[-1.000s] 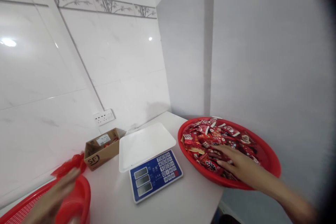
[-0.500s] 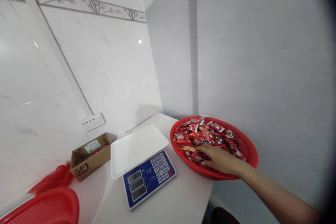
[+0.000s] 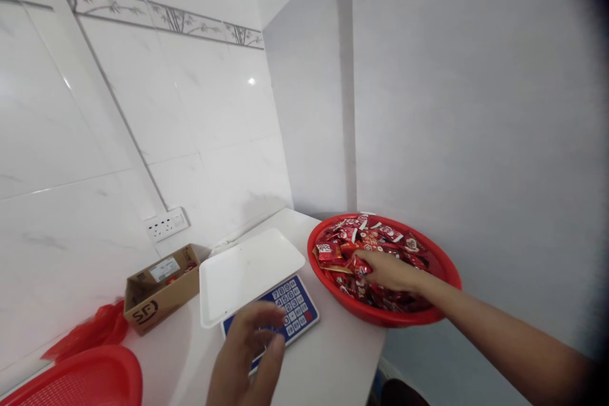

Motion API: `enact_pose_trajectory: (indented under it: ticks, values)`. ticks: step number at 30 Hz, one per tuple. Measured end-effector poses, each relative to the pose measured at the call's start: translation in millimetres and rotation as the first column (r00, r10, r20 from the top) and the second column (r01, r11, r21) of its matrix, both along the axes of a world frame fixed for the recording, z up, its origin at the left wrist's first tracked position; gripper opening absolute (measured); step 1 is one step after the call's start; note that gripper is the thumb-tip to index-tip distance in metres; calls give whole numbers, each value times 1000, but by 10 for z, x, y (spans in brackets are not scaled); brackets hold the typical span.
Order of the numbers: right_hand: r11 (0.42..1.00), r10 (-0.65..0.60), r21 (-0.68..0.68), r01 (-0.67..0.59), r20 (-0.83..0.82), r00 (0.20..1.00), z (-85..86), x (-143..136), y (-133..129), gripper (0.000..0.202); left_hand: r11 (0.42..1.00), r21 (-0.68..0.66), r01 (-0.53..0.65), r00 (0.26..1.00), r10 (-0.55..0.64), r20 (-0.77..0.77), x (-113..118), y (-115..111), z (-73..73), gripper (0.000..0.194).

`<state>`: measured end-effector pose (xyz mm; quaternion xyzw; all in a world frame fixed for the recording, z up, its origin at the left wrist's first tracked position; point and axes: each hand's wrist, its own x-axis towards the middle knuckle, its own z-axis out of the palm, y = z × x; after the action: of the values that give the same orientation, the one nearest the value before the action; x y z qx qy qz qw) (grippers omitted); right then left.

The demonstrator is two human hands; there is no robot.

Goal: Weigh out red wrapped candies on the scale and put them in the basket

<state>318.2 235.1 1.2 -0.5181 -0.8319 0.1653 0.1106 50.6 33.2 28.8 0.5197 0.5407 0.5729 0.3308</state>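
The right hand (image 3: 387,269) lies palm down inside the round red plastic basket (image 3: 445,304) on the far right of the white tabletop (image 3: 333,361), its fingers curled into the heap of small red-wrapped sweets (image 3: 354,238) that fills the basket. The fingertips appear to close around a wrapper or two at the near-left part of the heap, but how many pieces they grip cannot be told.

The left hand (image 3: 247,355) hovers low in the near middle, above the near edge of the blue-and-white electronic weighing scale (image 3: 295,307). Its fingers are loosely bent and slightly apart, holding nothing, and it hides the scale's display windows. The scale's flat white rectangular pan (image 3: 247,273) lies bare, with its long axis running from near left to far right.

The sweets lie to the right of the scale, the basket's rim just beside the keypad corner. The right hand is already among them and is plainly the nearer one; the left hand is well apart from the basket, with the scale between.

Further left, an open brown cardboard box (image 3: 159,285) stands against the white tiled wall (image 3: 95,139), below a white socket strip (image 3: 166,224). A crumpled red plastic bag (image 3: 90,330) lies beside the box, and the edge of a second red mesh basket (image 3: 80,380) shows at the near left corner.
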Motion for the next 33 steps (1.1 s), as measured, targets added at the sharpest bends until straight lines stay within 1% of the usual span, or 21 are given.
enact_pose_trajectory:
  ticks: [2,4,6,7,10,12,14,16,18,20,22,23,26,28,29,31,33]
  values:
    - [998,-68,6,69,-82,994,103,23,71,38,989,-118,91,995,-86,42,107,209,32,34]
    - [995,-100,11,104,-173,980,204,-5,110,40,942,-239,237,969,-209,135,206,408,21,38]
    - [996,-89,-3,92,-272,958,286,-107,103,41,888,-293,355,924,-285,256,301,601,-30,45]
    - [998,-66,-15,65,-321,945,316,-192,84,40,873,-300,386,903,-290,317,346,699,-64,49]
    - [994,69,-48,-101,-443,894,356,-558,-7,34,865,-284,414,836,-238,494,458,1003,-155,56]
    - [977,128,-82,-195,-505,854,337,-852,-50,34,882,-236,408,790,-210,576,475,1189,-195,51]
    - [963,118,-135,-232,-562,819,283,-1134,-47,39,919,-187,348,772,-168,613,411,1329,-222,42]
    - [946,97,-192,-260,-600,794,202,-1381,7,48,953,-196,232,796,-70,601,256,1406,-241,35]
    - [928,57,-256,-270,-620,783,108,-1599,90,58,961,-264,83,865,62,497,28,1429,-257,30]
    - [916,-2,-313,-250,-627,779,20,-1807,168,58,944,-322,-73,924,186,335,-234,1418,-269,27]
    - [917,-41,-333,-219,-626,779,-42,-2010,218,49,918,-348,-191,945,267,187,-486,1394,-279,26]
    - [920,-50,-333,-209,-626,778,-62,-2103,231,44,905,-358,-230,948,291,129,-598,1382,-284,27]
    - [937,-21,-288,-198,-612,791,-77,-2298,246,42,866,-382,-323,945,319,-74,-862,1348,-305,29]
    - [955,33,-223,-196,-577,816,-64,-2314,266,46,838,-389,-382,919,302,-252,-980,1324,-324,34]
    - [964,60,-184,-191,-552,832,-55,-2281,285,50,826,-384,-413,894,286,-345,-1024,1311,-332,38]
    - [980,102,-100,-173,-494,864,-32,-2138,345,56,807,-352,-474,818,255,-516,-1088,1283,-342,49]
    - [989,123,-21,-146,-430,894,-6,-1907,429,57,799,-297,-523,725,233,-648,-1120,1262,-336,56]
